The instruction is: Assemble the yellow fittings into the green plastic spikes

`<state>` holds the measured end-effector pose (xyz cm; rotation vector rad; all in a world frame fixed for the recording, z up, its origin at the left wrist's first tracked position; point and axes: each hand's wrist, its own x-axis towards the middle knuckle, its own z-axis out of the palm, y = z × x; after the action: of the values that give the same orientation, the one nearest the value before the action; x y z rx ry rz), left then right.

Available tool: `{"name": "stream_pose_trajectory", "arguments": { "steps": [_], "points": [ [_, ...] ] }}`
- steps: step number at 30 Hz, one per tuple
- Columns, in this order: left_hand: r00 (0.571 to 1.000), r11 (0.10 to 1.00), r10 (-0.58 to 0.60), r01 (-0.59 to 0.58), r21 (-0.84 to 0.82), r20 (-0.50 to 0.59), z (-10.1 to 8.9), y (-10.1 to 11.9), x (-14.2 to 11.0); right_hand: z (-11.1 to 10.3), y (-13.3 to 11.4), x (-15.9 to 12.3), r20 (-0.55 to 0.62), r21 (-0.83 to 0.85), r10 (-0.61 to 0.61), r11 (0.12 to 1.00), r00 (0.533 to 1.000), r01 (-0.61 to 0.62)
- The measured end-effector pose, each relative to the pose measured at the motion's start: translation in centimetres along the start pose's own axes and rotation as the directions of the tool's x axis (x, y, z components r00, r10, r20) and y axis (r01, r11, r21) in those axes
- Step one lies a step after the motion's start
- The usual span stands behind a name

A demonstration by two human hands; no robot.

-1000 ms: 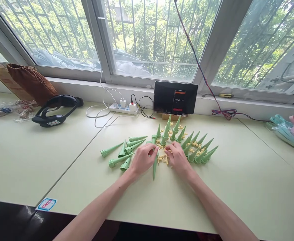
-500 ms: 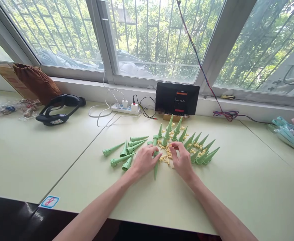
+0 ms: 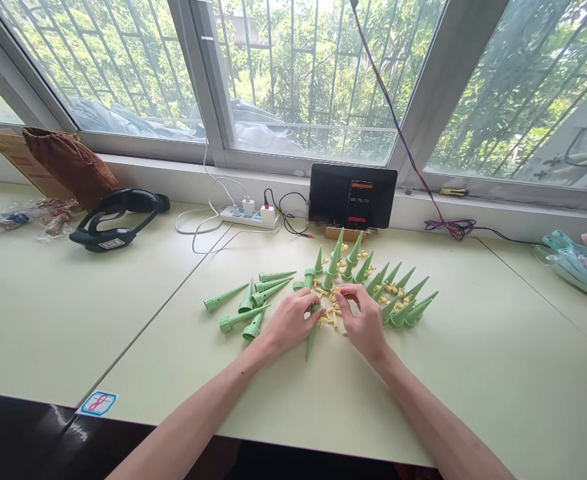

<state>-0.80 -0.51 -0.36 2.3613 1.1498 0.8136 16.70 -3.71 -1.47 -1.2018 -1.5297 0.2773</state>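
Note:
My left hand [image 3: 293, 317] is closed around a green plastic watering spike [image 3: 311, 341], whose tip points toward me. In my right hand [image 3: 361, 317], thumb and forefinger pinch a small yellow plastic valve piece [image 3: 337, 290]. Between and below the hands lies a loose pile of yellow valve pieces [image 3: 329, 319]. Left of my left hand, several green spikes [image 3: 236, 320] lie on their sides. Behind and right of my right hand, several spikes [image 3: 413, 308] stand points up, with yellow pieces among them.
A dark screen with a timer [image 3: 353, 200] stands at the back. Beside it are a power strip [image 3: 251, 215] and cables. A black headset [image 3: 118, 220] and a brown pouch [image 3: 71, 163] sit left. Wrapped blue and pink items [image 3: 578, 263] lie far right.
The spike in my left hand has tilted slightly, its tip shifting left. My right hand, with the yellow piece, has moved slightly left toward it.

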Motion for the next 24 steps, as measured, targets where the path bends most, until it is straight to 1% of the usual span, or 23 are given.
{"name": "stream_pose_trajectory", "arguments": {
  "steps": [6, 10, 14, 20, 24],
  "points": [
    [0.992, 0.992, 0.003, -0.019, -0.124, -0.127, -0.04, -0.05, 0.21, 0.0, -0.2, 0.06, 0.004, 0.05, 0.013, 0.999, 1.0, -0.014],
    [0.978, 0.98, -0.064, 0.024, -0.198, -0.197, -0.06, -0.42, 0.46, -0.05, -0.18, 0.04, 0.013, 0.034, 0.017, 0.999, 1.0, -0.018],
    [0.97, 0.976, -0.089, 0.04, -0.214, -0.225, -0.08, -0.5, 0.54, -0.14, -0.09, 0.03, 0.034, -0.002, 0.006, 1.0, 0.999, -0.006],
    [0.961, 0.976, -0.081, 0.023, -0.215, -0.263, -0.04, -0.4, 0.58, -0.15, -0.47, 0.23, 0.132, 0.006, -0.06, 0.998, 0.989, 0.06],
    [0.955, 0.978, -0.072, 0.011, -0.207, -0.289, 0.05, -0.59, 0.62, -0.09, -0.53, 0.23, 0.159, 0.008, -0.074, 0.997, 0.984, 0.074]
  ]
}}
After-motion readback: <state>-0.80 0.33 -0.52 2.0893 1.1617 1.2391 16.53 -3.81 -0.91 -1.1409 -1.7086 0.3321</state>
